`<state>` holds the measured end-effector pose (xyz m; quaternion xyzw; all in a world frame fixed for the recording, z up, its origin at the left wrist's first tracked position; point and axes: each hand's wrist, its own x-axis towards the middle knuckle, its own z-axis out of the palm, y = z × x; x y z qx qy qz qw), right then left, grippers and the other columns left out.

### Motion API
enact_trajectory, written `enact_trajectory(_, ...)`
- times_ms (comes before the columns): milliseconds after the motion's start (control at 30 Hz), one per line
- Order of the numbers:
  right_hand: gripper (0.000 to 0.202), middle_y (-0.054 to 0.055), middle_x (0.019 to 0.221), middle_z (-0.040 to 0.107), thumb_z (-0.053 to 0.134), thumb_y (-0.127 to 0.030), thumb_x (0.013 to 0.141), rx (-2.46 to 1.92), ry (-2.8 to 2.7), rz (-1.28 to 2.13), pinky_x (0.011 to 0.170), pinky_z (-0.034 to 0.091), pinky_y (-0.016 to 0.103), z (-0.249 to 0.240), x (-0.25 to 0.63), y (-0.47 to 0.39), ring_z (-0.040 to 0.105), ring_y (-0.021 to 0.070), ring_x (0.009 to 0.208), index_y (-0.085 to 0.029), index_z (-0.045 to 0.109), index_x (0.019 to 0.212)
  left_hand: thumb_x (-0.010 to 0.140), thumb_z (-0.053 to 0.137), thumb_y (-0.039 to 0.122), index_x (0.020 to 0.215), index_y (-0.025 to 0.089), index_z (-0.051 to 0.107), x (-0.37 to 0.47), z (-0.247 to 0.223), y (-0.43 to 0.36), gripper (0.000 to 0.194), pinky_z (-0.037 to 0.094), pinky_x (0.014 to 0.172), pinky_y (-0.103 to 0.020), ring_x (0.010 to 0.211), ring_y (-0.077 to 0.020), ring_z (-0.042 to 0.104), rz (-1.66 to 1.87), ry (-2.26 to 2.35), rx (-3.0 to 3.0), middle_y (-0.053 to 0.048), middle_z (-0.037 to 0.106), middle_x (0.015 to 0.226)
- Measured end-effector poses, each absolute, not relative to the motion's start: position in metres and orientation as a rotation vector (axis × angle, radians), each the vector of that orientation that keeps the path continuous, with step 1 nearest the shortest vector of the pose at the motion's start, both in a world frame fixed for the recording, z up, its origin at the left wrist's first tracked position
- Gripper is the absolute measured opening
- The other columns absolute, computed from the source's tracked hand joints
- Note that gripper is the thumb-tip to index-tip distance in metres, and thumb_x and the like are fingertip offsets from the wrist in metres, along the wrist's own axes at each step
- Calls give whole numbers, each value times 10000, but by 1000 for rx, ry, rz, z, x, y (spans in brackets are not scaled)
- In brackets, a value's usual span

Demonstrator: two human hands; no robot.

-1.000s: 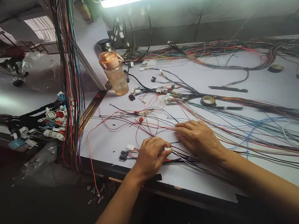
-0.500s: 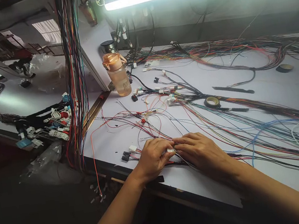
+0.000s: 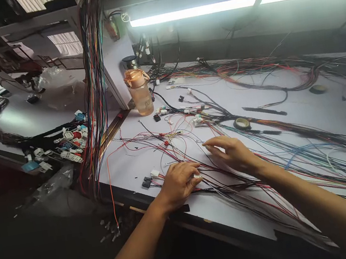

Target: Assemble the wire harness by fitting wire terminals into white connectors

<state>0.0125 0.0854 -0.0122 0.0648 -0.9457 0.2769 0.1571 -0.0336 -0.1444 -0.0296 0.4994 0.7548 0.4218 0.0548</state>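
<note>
My left hand (image 3: 181, 183) is closed on a small white connector (image 3: 196, 176) near the table's front edge, with wires running from it to the right. Above the wires, my right hand (image 3: 229, 151) is apart from my left, thumb and fingers spread around a gap. Whether a thin wire end touches its fingertips is hard to see. Beside my left hand lie a white plug (image 3: 154, 174) and a black plug (image 3: 146, 182). Loose thin wires with a red connector (image 3: 166, 143) are spread behind my hands.
An orange-lidded bottle (image 3: 140, 95) stands by the post, near a hanging wire bundle (image 3: 94, 72). A tape roll (image 3: 242, 124) sits by a thick harness (image 3: 290, 126). More connectors (image 3: 71, 141) lie on the left. A lamp (image 3: 194, 12) hangs above the table.
My right hand has lifted off the wires beside my left hand and moved up and to the right, its fingers opening. My left hand stays on the connector. The camera view has tilted slightly.
</note>
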Motion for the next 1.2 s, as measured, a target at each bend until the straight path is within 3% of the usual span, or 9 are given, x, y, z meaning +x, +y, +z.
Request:
enact_trajectory(333, 268, 54, 1116, 685, 492, -231, 918, 24, -2924, 396, 858, 450, 329, -6, -72, 74, 603, 222, 1025, -216, 693, 1094, 953, 523, 349, 950, 217, 594, -35, -32, -144, 149, 376, 928, -379, 1066, -194, 596, 1304, 2286, 1524, -42, 664, 1154)
enact_trajectory(467, 293, 61, 1177, 654, 546, -317, 904, 138, -2971, 254, 886, 421, 358, -1, -89, 60, 561, 246, 1069, -227, 657, 1160, 940, 550, 300, 984, 224, 592, -36, -35, -145, 97, 383, 936, -382, 1073, -194, 596, 1309, 2287, 1544, -37, 663, 1158)
enact_trajectory(633, 383, 101, 1226, 625, 576, -368, 895, 161, -3018, 168, 904, 381, 391, -1, -101, 47, 528, 271, 1136, -211, 595, 1244, 917, 578, 253, 1048, 223, 586, -35, -38, -146, 135, 386, 949, -394, 1088, -206, 591, 1289, 2308, 1592, -46, 662, 1159)
enact_trajectory(767, 248, 63, 1115, 680, 522, -351, 933, 242, -3048, 171, 896, 356, 376, 0, -104, 47, 582, 232, 1056, -237, 672, 1094, 908, 596, 273, 1147, 212, 565, -28, -29, -147, 248, 394, 965, -386, 1110, -209, 575, 1359, 2315, 1667, -62, 648, 1180)
enact_trajectory(867, 312, 64, 1216, 642, 508, -404, 939, 262, -3034, 203, 879, 358, 371, 4, -98, 53, 573, 229, 1090, -249, 635, 1179, 922, 573, 250, 1161, 213, 568, -41, -12, -150, 241, 394, 960, -374, 1105, -204, 565, 1409, 2495, 1629, -63, 643, 1177)
enact_trajectory(1033, 292, 71, 1157, 669, 478, -376, 955, 229, -2959, 335, 868, 359, 359, 7, -73, 66, 587, 219, 1073, -236, 656, 1138, 867, 615, 195, 991, 233, 653, -116, 7, -154, 136, 375, 877, -424, 1009, -257, 556, 986, 3007, 1332, -47, 673, 1041)
enact_trajectory(1133, 254, 63, 1104, 688, 501, -337, 944, 209, -2947, 403, 864, 367, 358, 4, -52, 76, 599, 215, 1057, -228, 667, 1103, 790, 661, 170, 880, 232, 676, -162, 1, -149, 110, 346, 870, -462, 1016, -299, 534, 657, 2996, 1176, -57, 681, 1009)
enact_trajectory(1200, 239, 59, 1099, 691, 514, -329, 938, 191, -2947, 427, 862, 373, 361, 2, -39, 83, 605, 214, 1052, -230, 669, 1090, 768, 650, 154, 894, 229, 681, -182, -6, -145, 150, 322, 901, -487, 1047, -312, 526, 615, 2909, 1187, -70, 681, 1032)
